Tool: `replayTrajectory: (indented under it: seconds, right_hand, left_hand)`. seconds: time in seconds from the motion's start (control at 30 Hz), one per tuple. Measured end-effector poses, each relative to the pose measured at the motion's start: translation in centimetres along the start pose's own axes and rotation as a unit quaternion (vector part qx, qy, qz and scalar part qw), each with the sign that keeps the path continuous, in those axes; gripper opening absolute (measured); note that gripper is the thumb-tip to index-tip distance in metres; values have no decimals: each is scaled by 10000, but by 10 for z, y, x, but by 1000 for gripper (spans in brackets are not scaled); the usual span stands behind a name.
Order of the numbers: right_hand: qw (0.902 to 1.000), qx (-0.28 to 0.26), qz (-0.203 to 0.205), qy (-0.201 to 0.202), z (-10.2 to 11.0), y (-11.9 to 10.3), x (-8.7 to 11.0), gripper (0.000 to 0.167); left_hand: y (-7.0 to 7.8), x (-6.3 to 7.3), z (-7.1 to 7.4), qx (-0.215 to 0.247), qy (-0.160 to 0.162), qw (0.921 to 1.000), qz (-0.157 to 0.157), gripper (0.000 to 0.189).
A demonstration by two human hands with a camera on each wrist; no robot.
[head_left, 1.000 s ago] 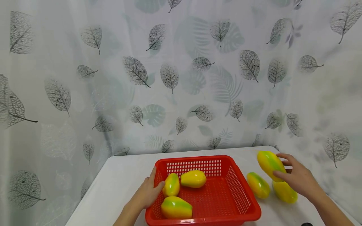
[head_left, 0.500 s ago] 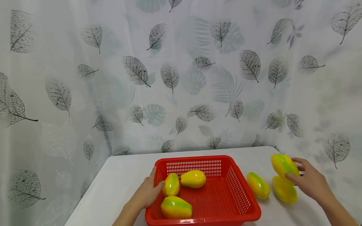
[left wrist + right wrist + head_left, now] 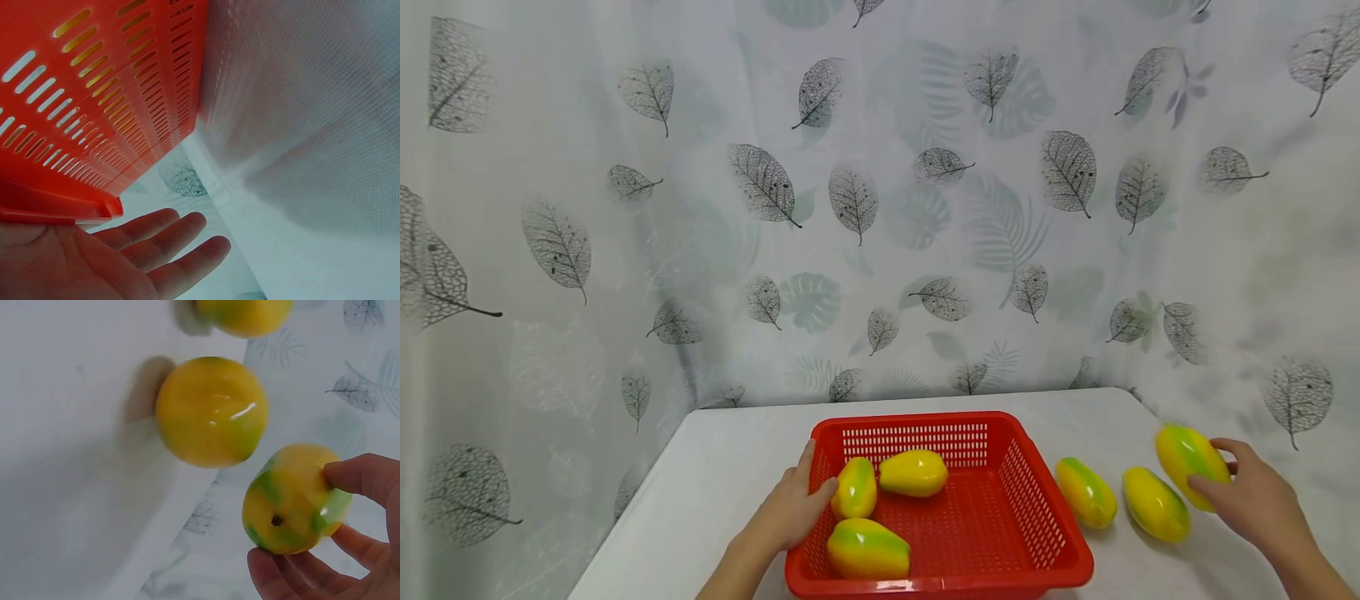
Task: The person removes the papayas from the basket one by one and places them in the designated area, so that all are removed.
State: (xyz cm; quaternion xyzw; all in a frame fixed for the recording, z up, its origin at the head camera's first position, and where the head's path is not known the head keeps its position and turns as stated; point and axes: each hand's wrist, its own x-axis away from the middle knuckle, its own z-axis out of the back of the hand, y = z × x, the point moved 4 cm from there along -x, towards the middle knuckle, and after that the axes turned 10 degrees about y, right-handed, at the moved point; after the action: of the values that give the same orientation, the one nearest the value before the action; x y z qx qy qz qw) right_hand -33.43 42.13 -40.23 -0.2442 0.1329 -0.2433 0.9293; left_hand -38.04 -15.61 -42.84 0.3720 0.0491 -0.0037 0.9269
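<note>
My right hand [image 3: 1258,504] grips a yellow-green papaya [image 3: 1189,462] over the right side of the table. In the right wrist view, thumb and fingers are around the papaya, and a dark spot shows on its end. Two more papayas, one nearer the basket [image 3: 1086,493] and one farther right [image 3: 1156,505], lie on the table. My left hand [image 3: 792,504] rests at the left rim of a red plastic basket [image 3: 1052,508], thumb over the rim. Its fingers [image 3: 187,269] stretch out straight below the rim in the left wrist view.
Inside the basket lie three papayas: one at the left [image 3: 854,490], one farther back [image 3: 913,473] and one in the near left corner [image 3: 867,548]. A white table [image 3: 730,450] bears everything. A leaf-print curtain [image 3: 880,250] hangs behind and at both sides.
My right hand has moved to the right with its papaya, past the two papayas on the table. My left hand and the basket stay in place.
</note>
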Motion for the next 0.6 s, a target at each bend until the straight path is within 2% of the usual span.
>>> replayTrajectory:
  seconds: [0.3, 0.6]
  right_hand:
    - [9992, 311, -231, -27, -12, 18, -1, 81]
    - [9968, 511, -609, -122, -21, 24, 0, 79]
  left_hand:
    - [0, 0, 0, -40, 29, 10000, -13, 86]
    - [0, 0, 0, 14, 32, 10000, 9, 87]
